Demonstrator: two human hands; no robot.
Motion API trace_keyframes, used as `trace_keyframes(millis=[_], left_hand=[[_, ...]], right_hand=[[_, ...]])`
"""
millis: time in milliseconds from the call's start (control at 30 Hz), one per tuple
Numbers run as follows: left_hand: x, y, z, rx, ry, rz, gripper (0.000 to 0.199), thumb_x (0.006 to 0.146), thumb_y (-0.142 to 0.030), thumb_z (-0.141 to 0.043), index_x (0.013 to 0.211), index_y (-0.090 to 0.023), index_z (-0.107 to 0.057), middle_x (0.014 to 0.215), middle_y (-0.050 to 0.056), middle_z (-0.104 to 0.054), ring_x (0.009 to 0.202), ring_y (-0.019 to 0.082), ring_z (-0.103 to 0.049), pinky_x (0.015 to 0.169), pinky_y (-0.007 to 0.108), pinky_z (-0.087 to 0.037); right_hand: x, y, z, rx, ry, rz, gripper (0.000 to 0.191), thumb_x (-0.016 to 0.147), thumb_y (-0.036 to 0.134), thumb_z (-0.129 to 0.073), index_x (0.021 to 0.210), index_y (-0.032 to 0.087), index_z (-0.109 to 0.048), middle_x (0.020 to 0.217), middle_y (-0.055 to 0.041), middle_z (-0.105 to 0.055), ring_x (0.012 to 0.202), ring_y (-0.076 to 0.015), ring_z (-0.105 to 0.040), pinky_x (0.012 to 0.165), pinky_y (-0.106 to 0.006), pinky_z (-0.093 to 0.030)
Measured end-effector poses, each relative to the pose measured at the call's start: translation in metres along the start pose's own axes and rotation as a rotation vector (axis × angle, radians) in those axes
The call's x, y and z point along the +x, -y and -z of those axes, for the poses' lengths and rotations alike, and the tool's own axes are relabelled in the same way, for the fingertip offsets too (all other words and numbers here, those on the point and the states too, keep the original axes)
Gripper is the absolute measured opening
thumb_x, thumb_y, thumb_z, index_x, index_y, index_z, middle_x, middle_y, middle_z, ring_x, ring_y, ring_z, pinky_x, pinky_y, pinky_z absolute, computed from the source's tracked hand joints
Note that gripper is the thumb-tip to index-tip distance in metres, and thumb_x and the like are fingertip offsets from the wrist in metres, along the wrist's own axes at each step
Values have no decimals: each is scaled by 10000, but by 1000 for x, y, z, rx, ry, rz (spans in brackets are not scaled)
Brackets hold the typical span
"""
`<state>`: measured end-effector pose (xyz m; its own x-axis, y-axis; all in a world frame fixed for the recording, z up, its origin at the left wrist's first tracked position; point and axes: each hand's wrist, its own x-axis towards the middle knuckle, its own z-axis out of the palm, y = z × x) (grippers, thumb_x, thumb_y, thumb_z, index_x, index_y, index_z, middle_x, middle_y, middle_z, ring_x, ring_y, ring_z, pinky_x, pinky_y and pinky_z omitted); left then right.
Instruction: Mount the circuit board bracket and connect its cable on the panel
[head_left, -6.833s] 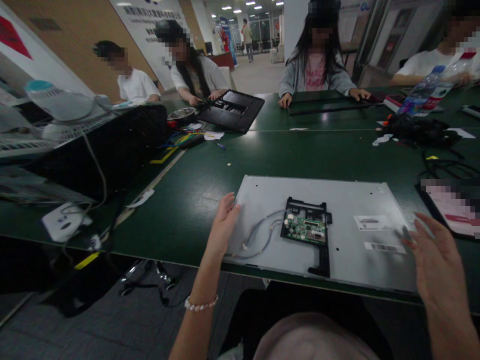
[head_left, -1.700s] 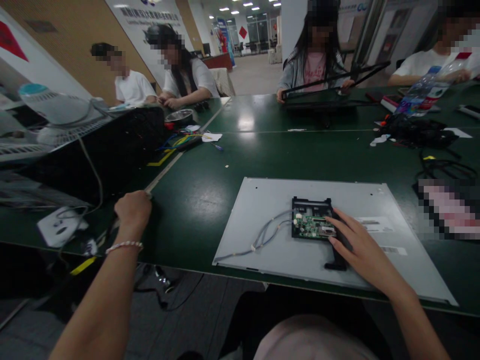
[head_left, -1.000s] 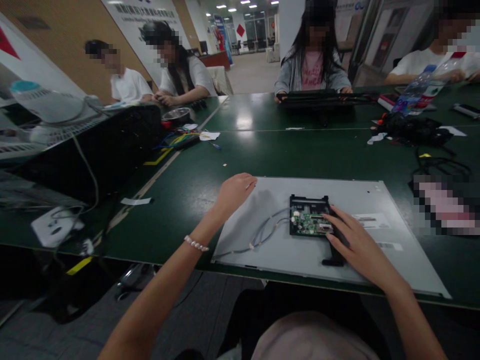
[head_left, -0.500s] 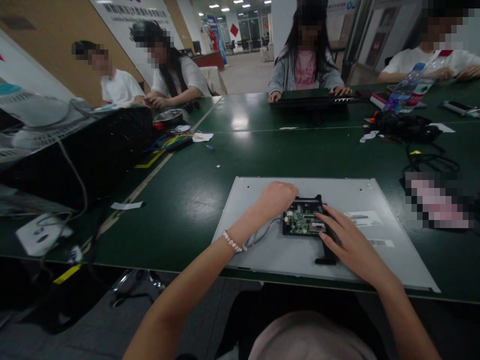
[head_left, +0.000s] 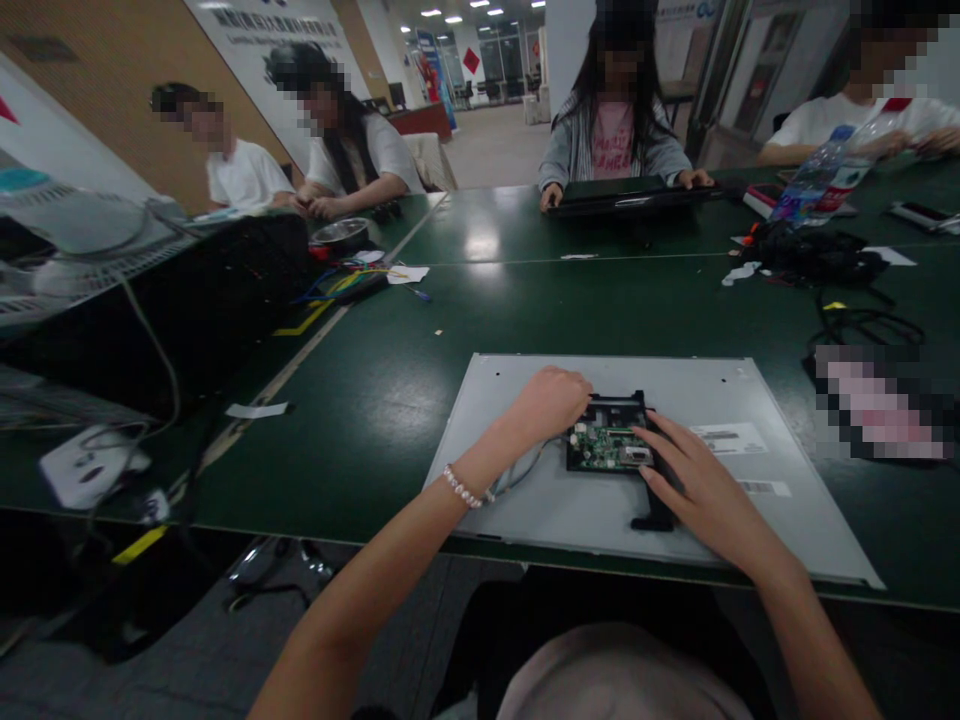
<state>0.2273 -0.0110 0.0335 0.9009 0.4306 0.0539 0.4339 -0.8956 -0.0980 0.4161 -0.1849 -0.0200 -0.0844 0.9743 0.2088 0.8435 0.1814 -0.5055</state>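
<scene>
A grey metal panel (head_left: 517, 510), like the back of a display, lies flat before me. On it sits a black plastic bracket (head_left: 651, 505) holding a green circuit board (head_left: 600, 447), with a thin grey cable (head_left: 532, 462) running from its left side. My left hand (head_left: 556, 400) is closed at the bracket's upper left corner; its fingertips are hidden, so what they pinch does not show. Fingers outstretched, my right hand (head_left: 694, 480) rests along the bracket's right side, two fingertips at the board's edge.
A pink, blurred-out item (head_left: 874, 405) and black cables (head_left: 870, 325) lie to the right on the green table (head_left: 360, 430). Bottles (head_left: 817, 175) stand farther back. Coloured wires (head_left: 345, 285) and a dark box (head_left: 225, 300) are at left. Across, a person handles a dark panel (head_left: 630, 200).
My left hand has shifted very slightly at the bracket's corner; my right hand stays in place. The person opposite has tilted the dark panel and moved a hand along its edge.
</scene>
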Motion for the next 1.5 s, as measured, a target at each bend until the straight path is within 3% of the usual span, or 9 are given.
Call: trace_keyframes(millis=[467,600,700,833,933,1100,1267,1500], left_hand=[[-17,3,-3,-22,-40,1,212,932,-160,-480,913,-127,-688,994,112,-679,896,206,-639,798,324,-454],[-27,7,4,-64,-61,43,245,958,-215,-448,984,-117,-670,1018,116,-675,934,205,-636,827,321,-458],[-44,22,15,-111,-130,141,273,964,-267,-451,1083,-119,-646,1072,110,-674,984,212,-632,862,332,-465],[-90,69,25,-131,-211,363,302,975,-279,-411,1093,-152,-658,1098,91,-675,1020,205,-626,902,318,-462],[-144,122,21,8,-246,683,318,963,-286,-419,1101,-130,-659,1156,117,-657,1043,237,-612,922,329,-446],[-246,195,10,223,-104,1133,406,951,-332,-459,1238,-71,-578,1256,160,-588,1069,268,-570,875,344,-427],[-307,221,10,264,-32,1324,508,920,-423,-504,1139,30,-577,1102,201,-609,944,278,-556,745,326,-410],[-330,233,6,289,43,1478,463,959,-378,-408,1067,20,-618,706,77,-576,748,202,-513,677,280,-349]], right_hand=[[2,19,-6,14,-11,-6,474,967,412,-418,1415,264,-456,1522,-86,-403,1399,-266,-381,1154,-503,-325],[1,24,-9,15,-21,-3,479,960,418,-425,1420,288,-451,1523,-78,-406,1390,-281,-396,1143,-518,-338],[2,26,-11,11,-23,0,475,960,413,-423,1417,287,-449,1524,-76,-402,1392,-281,-393,1143,-521,-337],[3,29,-14,-4,-13,-10,499,967,411,-415,1445,271,-392,1537,-76,-382,1410,-266,-364,1164,-508,-311],[4,34,-19,5,-19,-15,550,965,420,-418,1484,269,-317,1549,-81,-362,1416,-269,-356,1169,-513,-303],[2,44,-26,40,-46,-43,602,968,433,-411,1521,287,-224,1585,-79,-291,1441,-277,-311,1171,-530,-295],[3,49,-30,81,-67,-56,611,967,449,-411,1526,308,-208,1589,-69,-277,1447,-275,-300,1163,-539,-311],[5,54,-28,99,-66,-79,589,971,444,-408,1516,292,-242,1576,-79,-304,1443,-272,-307,1168,-527,-303]])
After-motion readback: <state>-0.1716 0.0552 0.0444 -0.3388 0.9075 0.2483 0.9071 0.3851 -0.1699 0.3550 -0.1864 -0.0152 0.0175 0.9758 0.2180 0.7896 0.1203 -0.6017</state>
